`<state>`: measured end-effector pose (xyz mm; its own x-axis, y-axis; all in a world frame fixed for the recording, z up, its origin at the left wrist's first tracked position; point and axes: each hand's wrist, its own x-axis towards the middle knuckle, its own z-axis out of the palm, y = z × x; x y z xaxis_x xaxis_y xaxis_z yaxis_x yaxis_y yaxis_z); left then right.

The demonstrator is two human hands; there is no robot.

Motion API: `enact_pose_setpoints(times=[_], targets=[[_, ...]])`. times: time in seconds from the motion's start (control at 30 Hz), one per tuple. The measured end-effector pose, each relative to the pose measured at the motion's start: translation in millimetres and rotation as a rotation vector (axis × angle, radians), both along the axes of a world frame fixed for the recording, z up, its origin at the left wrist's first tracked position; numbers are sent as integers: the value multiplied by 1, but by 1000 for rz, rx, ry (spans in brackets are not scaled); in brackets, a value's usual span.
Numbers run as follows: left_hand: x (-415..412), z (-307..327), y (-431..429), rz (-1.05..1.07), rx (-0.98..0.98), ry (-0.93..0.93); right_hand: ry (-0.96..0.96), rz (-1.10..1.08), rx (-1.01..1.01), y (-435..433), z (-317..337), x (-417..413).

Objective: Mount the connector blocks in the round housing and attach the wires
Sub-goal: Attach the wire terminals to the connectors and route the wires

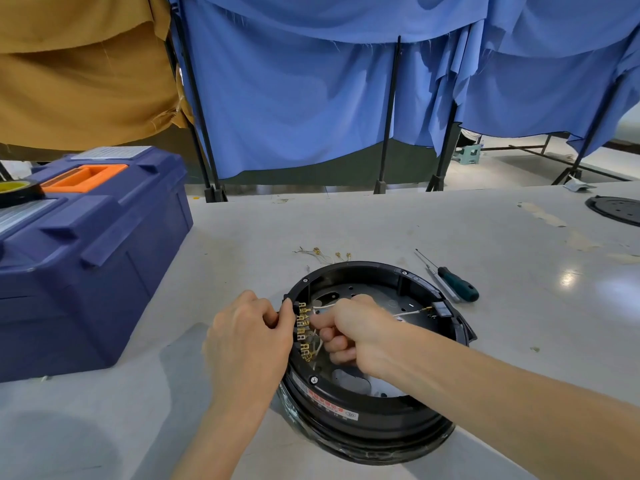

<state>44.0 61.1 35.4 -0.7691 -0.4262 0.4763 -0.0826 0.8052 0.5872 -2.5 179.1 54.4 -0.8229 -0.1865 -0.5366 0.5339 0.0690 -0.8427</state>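
Note:
The round black housing [363,271] lies on the grey table in front of me, open side up, showing a metal plate with holes. Black connector blocks [304,329] with brass terminals sit along its inner left wall. My left hand [249,336] grips the housing's left rim at the blocks, thumb on the edge. My right hand [349,332] reaches inside with fingers curled, pinching a white wire [319,346] at the terminals. Another white wire [410,312] runs across the plate to a small connector on the right wall.
A dark blue toolbox [93,258] with an orange handle stands at the left, a tape roll [17,192] on top. A green-handled screwdriver [457,284] lies right of the housing. Loose brass terminals [325,253] lie behind it. A black disc [620,209] sits far right.

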Motion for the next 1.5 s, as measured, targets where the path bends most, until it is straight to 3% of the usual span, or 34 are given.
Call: enact_pose_setpoints(times=[0.63, 1.5], targets=[[-5, -3, -5, -85, 48, 23, 17, -117, 79, -16, 7, 6], [-2, -2, -3, -73, 28, 21, 43, 97, 100, 2, 6, 0]])
